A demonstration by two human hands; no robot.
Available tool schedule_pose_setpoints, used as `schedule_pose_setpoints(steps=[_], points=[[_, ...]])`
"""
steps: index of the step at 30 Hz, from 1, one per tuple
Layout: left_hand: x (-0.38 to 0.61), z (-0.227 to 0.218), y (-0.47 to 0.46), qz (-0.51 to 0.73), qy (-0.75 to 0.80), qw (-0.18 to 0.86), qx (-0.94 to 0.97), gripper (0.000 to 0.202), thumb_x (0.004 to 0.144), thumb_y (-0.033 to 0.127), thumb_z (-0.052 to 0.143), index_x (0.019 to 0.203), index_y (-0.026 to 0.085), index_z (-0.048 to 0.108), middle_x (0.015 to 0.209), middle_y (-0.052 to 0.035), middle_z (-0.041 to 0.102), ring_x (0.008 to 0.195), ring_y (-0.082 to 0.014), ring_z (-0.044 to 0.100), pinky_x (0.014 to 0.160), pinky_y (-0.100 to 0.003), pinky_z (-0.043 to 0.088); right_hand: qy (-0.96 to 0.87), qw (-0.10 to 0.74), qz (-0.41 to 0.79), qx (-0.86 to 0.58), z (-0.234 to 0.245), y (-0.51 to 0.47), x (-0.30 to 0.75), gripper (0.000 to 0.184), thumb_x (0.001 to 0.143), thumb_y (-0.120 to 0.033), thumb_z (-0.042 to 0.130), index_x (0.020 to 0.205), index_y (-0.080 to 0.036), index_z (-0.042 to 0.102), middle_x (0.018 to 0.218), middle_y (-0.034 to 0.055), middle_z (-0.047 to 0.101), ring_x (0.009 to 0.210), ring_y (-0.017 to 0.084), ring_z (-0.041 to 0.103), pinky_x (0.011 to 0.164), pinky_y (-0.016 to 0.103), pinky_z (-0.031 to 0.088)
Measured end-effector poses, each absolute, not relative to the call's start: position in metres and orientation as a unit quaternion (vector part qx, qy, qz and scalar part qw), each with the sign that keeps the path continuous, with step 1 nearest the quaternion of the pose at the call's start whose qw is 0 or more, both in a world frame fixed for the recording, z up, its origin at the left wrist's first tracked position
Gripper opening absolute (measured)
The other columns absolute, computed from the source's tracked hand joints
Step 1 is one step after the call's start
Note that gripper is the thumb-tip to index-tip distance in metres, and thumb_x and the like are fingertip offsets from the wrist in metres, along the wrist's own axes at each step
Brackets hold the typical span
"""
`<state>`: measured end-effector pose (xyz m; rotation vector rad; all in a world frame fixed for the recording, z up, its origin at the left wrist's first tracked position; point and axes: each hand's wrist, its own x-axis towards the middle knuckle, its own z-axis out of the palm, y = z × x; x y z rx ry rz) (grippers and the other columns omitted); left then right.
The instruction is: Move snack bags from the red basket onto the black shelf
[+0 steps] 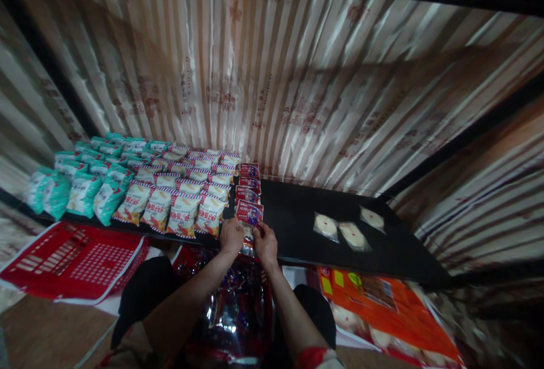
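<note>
Both hands meet at the front edge of a black shelf point(293, 210), around a small red-and-purple snack packet point(250, 212). My left hand point(232, 237) is closed at the packet's left side. On the right side, my right hand point(266, 242) pinches it between thumb and fingers. Behind it, a column of matching packets point(249, 182) runs toward the back of the shelf. Just left stand rows of cream-coloured snack bags point(182, 210) with striped tops. Below my arms, a red bag point(238, 312) is filled with shiny packets.
Teal snack bags point(85, 193) fill the shelf's left end. Several round, flat wrapped snacks point(326, 225) lie on the right. Underneath are a red printed bag point(85, 261) at left and an orange package point(382, 301) at right. Striped sheeting point(272, 74) covers the back, between dark posts.
</note>
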<state>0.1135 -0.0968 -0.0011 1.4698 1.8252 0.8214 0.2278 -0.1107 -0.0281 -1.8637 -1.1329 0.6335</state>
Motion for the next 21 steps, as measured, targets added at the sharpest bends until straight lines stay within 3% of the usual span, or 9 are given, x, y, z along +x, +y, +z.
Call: schedule_pose_setpoints(steps=[6,13,21], points=[[0.112,-0.005,-0.098,0.317,0.695,0.292,0.576,0.018,0.077,0.008,0.049,0.067,0.017,0.061,0.076,-0.0057,0.058,0.083,-0.0184,0.054,0.078,-0.027,0.039,-0.472,0.389,0.227,-0.758,-0.026,-0.109,0.225,0.034,0.076,-0.027,0.054,0.105,-0.017,0.068,0.099,0.0098,0.065,0.088,0.023,0.061,0.082,0.029,0.043],[0.115,-0.011,-0.099,0.32,0.717,0.254,0.565,0.019,0.081,0.013,0.046,0.083,0.016,0.065,0.094,-0.0092,0.06,0.092,-0.0186,0.055,0.086,-0.027,0.04,-0.522,0.345,0.196,-0.755,-0.018,-0.104,0.223,0.036,0.08,-0.026,0.048,0.109,-0.014,0.066,0.107,0.0122,0.064,0.094,0.023,0.061,0.083,0.028,0.043],[0.118,-0.023,-0.097,0.295,0.721,0.204,0.593,0.025,0.082,0.013,0.042,0.091,0.014,0.065,0.095,-0.01,0.061,0.093,-0.0199,0.056,0.087,-0.032,0.043,-0.572,0.277,0.137,-0.76,-0.017,-0.099,0.221,0.038,0.083,-0.025,0.043,0.111,-0.013,0.065,0.105,0.0115,0.065,0.099,0.022,0.058,0.088,0.028,0.041]])
